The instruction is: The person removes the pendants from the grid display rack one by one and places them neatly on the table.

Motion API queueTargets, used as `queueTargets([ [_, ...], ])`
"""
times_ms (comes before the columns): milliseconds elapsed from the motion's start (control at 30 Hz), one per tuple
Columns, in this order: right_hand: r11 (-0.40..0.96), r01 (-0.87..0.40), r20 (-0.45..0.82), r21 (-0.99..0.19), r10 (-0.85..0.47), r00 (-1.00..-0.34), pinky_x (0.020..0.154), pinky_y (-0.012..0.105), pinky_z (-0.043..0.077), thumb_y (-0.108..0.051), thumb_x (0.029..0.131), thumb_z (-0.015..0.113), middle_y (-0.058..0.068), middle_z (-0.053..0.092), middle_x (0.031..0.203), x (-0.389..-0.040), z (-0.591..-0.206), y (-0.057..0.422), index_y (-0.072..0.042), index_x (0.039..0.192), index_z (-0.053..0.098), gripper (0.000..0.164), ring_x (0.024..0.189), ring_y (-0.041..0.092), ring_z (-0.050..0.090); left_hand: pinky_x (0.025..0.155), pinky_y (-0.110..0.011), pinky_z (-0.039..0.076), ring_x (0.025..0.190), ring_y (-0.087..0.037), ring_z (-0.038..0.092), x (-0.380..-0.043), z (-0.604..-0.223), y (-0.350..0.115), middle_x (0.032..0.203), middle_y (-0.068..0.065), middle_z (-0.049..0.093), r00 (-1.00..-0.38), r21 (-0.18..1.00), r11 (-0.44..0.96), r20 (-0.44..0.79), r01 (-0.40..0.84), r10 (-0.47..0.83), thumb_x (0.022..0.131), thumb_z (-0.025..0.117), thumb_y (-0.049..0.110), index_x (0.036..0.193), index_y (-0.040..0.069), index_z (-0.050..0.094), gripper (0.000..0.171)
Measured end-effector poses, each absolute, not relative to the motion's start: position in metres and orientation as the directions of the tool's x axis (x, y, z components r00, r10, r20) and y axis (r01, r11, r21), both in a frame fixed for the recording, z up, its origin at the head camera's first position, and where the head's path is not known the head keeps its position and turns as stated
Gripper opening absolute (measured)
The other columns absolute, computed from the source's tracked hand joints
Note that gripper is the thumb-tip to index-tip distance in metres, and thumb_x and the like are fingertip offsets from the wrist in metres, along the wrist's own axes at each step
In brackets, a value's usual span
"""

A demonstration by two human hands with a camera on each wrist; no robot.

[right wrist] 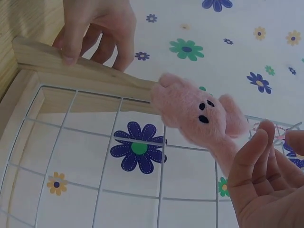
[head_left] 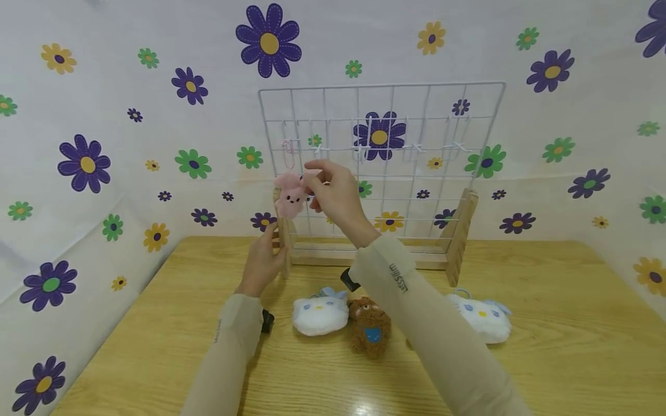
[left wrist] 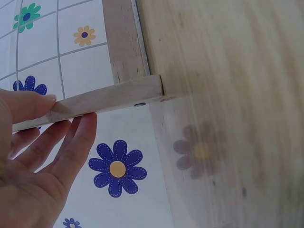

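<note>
A pink plush bunny (head_left: pixel 291 199) hangs by a pink chain (head_left: pixel 288 155) at the left side of a white wire grid rack (head_left: pixel 382 149). My right hand (head_left: pixel 335 190) pinches one of its long ears at the tip; in the right wrist view the fingers (right wrist: pixel 260 147) partly hide that ear. The bunny's face (right wrist: pixel 204 111) points outward. Lower down, my left hand (head_left: pixel 262 263) grips the rack's left wooden post (head_left: pixel 284 245). Thumb and fingers lie on opposite sides of that post (left wrist: pixel 114 97) in the left wrist view.
On the wooden table (head_left: pixel 171 323) lie a white plush cat head (head_left: pixel 319 316), a brown plush bear (head_left: pixel 369 329) and another white plush cat head (head_left: pixel 486 319), partly behind my right sleeve. Several white hooks (head_left: pixel 416 149) stick out from the grid. A flowered cloth (head_left: pixel 130 190) hangs behind.
</note>
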State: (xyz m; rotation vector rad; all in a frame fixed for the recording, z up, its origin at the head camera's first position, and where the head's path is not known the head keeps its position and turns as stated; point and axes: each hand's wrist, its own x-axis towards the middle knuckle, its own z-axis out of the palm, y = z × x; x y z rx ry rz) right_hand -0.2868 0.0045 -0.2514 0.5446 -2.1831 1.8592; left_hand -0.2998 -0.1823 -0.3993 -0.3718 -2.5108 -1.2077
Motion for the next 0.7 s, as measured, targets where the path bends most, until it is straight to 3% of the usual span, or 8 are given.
queueTargets([
  [333,0.189,-0.429,0.399,-0.883,-0.179,-0.899,0.049,0.023,0.050,-0.008,0.104,0.057,0.015,0.062,0.080,-0.292,-0.244,-0.007,-0.002,0.147,0.049,0.045,0.067,0.043,0.059,0.085,-0.051,0.060,0.107,-0.047,0.066,-0.300,-0.397,-0.178,0.130,-0.035,0.058,-0.902,0.697,0.603,0.422,0.388,0.092,0.093,0.064,-0.011,0.143,-0.008,0.043,0.054],
  [567,0.135,-0.370,0.343,-0.919,-0.187,-0.921,0.052,0.023,0.052,-0.011,0.105,0.055,0.014,0.062,0.081,-0.296,-0.242,-0.012,-0.003,0.147,0.049,0.043,0.056,0.019,0.055,0.087,-0.051,0.060,0.107,-0.047,0.066,-0.300,-0.399,-0.179,0.128,-0.035,0.059,-0.901,0.695,0.605,0.423,0.389,0.094,0.093,0.064,-0.011,0.142,-0.009,0.043,0.054],
  [700,0.106,-0.336,0.313,-0.936,-0.191,-0.930,0.052,0.022,0.052,-0.013,0.106,0.055,0.013,0.064,0.082,-0.298,-0.241,-0.015,-0.003,0.144,0.050,0.040,0.055,0.017,0.054,0.087,-0.051,0.060,0.107,-0.048,0.066,-0.299,-0.399,-0.180,0.128,-0.035,0.058,-0.902,0.690,0.613,0.421,0.385,0.092,0.092,0.064,-0.012,0.143,-0.009,0.042,0.055],
])
